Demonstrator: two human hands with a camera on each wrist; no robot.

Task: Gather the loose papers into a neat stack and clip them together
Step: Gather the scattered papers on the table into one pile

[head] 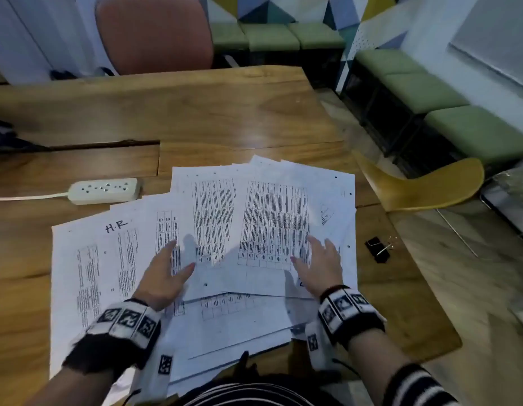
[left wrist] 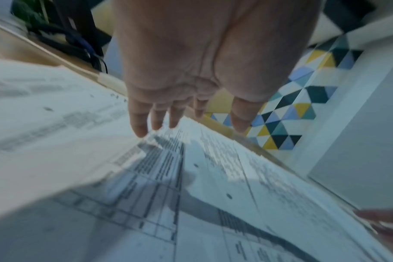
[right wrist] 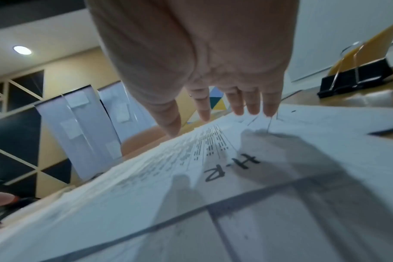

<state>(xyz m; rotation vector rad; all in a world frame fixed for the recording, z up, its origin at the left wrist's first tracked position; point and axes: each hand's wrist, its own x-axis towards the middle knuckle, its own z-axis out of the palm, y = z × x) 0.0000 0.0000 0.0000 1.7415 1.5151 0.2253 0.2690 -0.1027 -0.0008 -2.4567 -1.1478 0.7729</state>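
Note:
Several loose printed papers [head: 213,218] lie fanned out and overlapping on the wooden table [head: 195,112]; one at the left bears a handwritten "H.R". My left hand [head: 169,271] hovers over the middle sheets, fingers straight and spread, holding nothing. My right hand [head: 316,265] is flat over the right-hand sheets, fingers straight as well. In the left wrist view my left hand [left wrist: 184,122] has its fingertips just at the papers [left wrist: 191,195]. In the right wrist view my right hand [right wrist: 220,115] reaches over the papers [right wrist: 213,186]. A black binder clip [head: 379,249] lies on the table to the right of the papers, also the binder clip [right wrist: 357,76].
A white power strip [head: 105,190] with its cord lies left of the papers. An orange chair [head: 154,33] stands beyond the table, a yellow chair [head: 424,186] at its right edge. Green bench seats [head: 430,92] line the wall. The table's right corner is close to the clip.

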